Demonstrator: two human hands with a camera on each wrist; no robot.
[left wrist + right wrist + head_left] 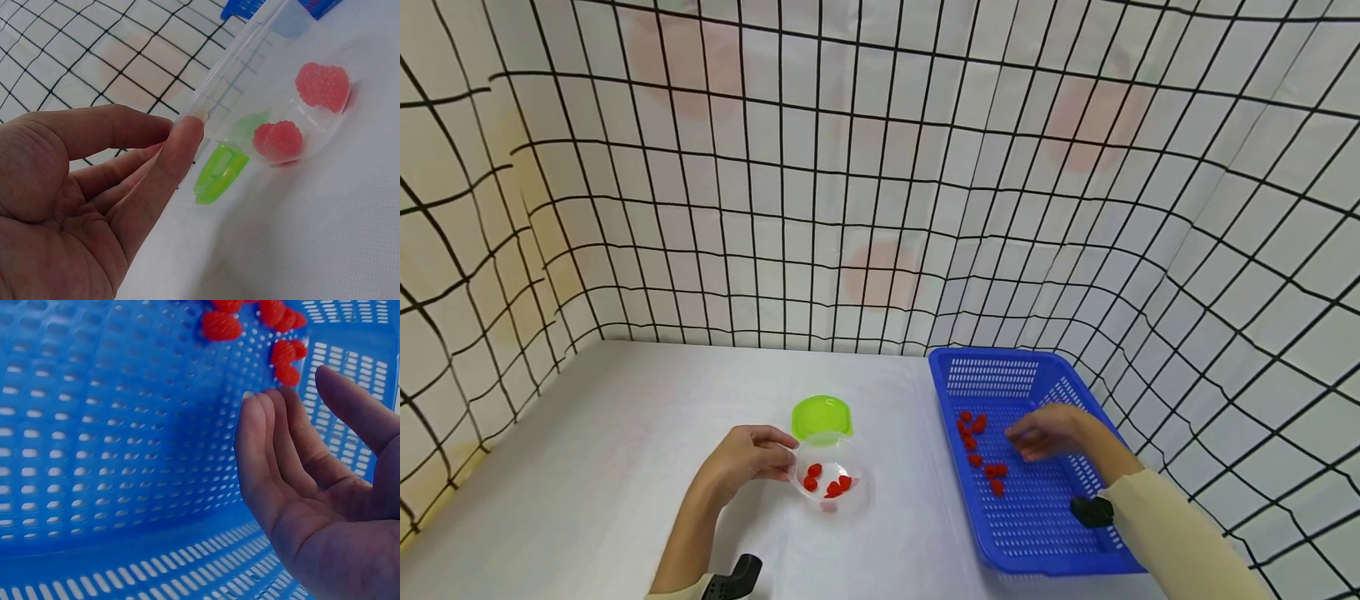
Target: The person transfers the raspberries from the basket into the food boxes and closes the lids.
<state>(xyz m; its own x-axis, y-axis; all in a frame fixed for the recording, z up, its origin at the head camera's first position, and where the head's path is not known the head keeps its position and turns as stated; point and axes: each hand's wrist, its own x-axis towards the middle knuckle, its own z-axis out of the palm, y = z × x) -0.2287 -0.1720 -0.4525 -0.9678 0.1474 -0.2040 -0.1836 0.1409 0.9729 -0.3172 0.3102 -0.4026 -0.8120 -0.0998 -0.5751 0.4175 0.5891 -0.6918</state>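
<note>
My left hand point(741, 458) pinches the near-side rim of a clear plastic bowl point(848, 461) between thumb and fingers. Inside the bowl lie several red raspberries point(323, 85), seen through its wall in the left wrist view. A bright green lid point(822, 417) lies just behind the bowl. Over a blue perforated basket point(1015, 546) hovers my right hand point(1051, 432), fingers loosely bent and thumb apart, holding nothing. Left of that hand, several more raspberries point(222, 326) are scattered on the basket floor, close to its left wall.
A white cloth point(625, 433) covers the table. Black wire mesh point(820, 183) encloses the table at the back and both sides, with white sheeting behind it. The basket stands on the right, close to the mesh.
</note>
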